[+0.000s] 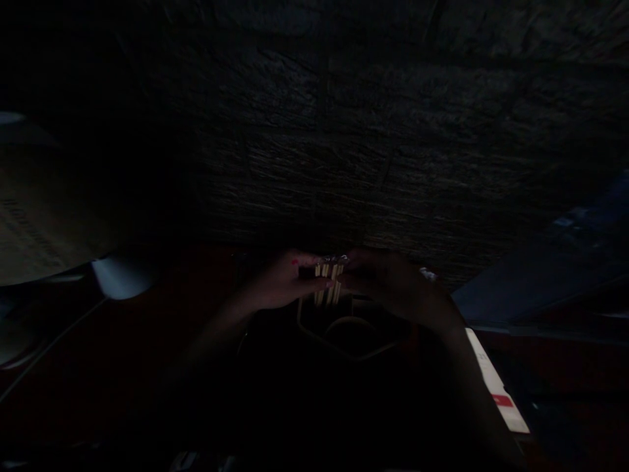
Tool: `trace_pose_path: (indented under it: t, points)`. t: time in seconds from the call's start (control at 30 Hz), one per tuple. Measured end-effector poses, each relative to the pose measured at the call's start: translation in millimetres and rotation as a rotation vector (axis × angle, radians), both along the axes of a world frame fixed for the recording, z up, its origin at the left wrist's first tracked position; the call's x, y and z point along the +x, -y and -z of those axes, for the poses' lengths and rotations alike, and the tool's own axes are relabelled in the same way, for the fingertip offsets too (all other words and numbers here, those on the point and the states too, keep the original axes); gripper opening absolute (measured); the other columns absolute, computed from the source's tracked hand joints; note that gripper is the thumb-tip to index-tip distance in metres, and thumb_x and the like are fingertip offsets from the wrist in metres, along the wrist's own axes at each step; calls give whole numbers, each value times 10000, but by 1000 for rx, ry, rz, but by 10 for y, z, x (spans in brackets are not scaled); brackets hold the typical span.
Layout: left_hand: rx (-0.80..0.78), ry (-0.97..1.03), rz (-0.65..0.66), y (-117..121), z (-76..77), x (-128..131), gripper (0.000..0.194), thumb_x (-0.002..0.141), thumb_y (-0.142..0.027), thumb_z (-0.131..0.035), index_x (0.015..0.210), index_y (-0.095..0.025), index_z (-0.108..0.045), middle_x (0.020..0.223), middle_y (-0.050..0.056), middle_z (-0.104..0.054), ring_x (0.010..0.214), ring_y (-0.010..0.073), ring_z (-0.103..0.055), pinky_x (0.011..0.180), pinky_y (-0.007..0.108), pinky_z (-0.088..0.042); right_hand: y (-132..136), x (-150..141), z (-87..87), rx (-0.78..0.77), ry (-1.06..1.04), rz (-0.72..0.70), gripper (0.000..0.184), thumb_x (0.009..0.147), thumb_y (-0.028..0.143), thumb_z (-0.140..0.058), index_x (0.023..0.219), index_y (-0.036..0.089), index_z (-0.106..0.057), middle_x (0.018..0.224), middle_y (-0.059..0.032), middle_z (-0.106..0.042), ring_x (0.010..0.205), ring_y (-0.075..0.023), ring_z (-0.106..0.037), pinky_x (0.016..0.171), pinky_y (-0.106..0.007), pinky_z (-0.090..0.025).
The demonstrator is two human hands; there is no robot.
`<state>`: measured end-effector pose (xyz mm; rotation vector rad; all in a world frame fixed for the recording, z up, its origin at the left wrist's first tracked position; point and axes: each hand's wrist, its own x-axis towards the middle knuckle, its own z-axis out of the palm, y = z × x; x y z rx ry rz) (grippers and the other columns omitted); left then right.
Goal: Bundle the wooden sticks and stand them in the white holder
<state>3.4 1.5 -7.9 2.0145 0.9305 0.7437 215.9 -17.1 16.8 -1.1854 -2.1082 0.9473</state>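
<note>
In the dim head view, a bunch of thin pale sticks [328, 288] stands roughly upright between my hands, with something shiny at its top ends. My left hand [282, 278] grips the bunch from the left, its thumb lying across the front. From the right, my right hand [393, 282] closes on the same sticks, though shadow covers much of its fingers. Below them is a dark container [356, 357] with an angular rim and inner dividers. The sticks' lower ends are over or inside it; darkness hides which.
A rough brick-like wall [314, 144] rises behind the hands. At left are a tan printed bag [44, 216] and a pale cup-like object [122, 278]. A white box or card with a red patch [496, 383] lies at right, below a bluish panel [535, 249].
</note>
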Motion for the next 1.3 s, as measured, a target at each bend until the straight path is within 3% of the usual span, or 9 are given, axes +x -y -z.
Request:
trace_pose_path:
  t: [0.17, 0.43, 0.6, 1.1, 1.3]
  points:
    - [-36, 17, 35, 13, -44, -51, 362, 793, -249, -689, 1150, -190, -663, 1159, 45, -709, 1102, 203, -639, 979, 328, -464, -24, 13, 36, 27, 14, 1, 163, 868, 262, -583, 988, 199, -674, 939, -30, -720, 856, -175, -666, 745, -283, -497]
    - [33, -9, -112, 18, -80, -137, 216, 787, -257, -685, 981, -166, -713, 1010, 39, -754, 944, 185, -693, 886, 297, -525, -21, 11, 21, 3, -8, -16, 163, 866, 260, -579, 970, 187, -679, 949, -37, -718, 868, -175, -662, 749, -270, -492]
    - [-17, 8, -110, 39, -89, -84, 201, 790, -218, -671, 975, -153, -713, 995, 41, -759, 918, 180, -702, 837, 278, -542, 5, -11, -22, -25, 20, 4, 176, 856, 245, -587, 993, 175, -673, 917, -44, -712, 834, -170, -658, 719, -267, -488]
    - [24, 44, -94, 40, -51, -16, 147, 804, -191, -648, 935, -148, -700, 966, 43, -747, 920, 173, -690, 846, 276, -518, -13, -12, 19, -33, -15, -10, 144, 842, 261, -615, 935, 179, -688, 883, -31, -720, 818, -167, -664, 704, -266, -491]
    - [6, 112, -83, 26, -31, -15, 177, 801, -192, -664, 973, -164, -696, 981, 28, -747, 933, 163, -688, 854, 263, -520, -29, -8, 55, -78, -37, -53, 227, 850, 281, -610, 1050, 188, -663, 974, -43, -723, 890, -184, -674, 736, -273, -499]
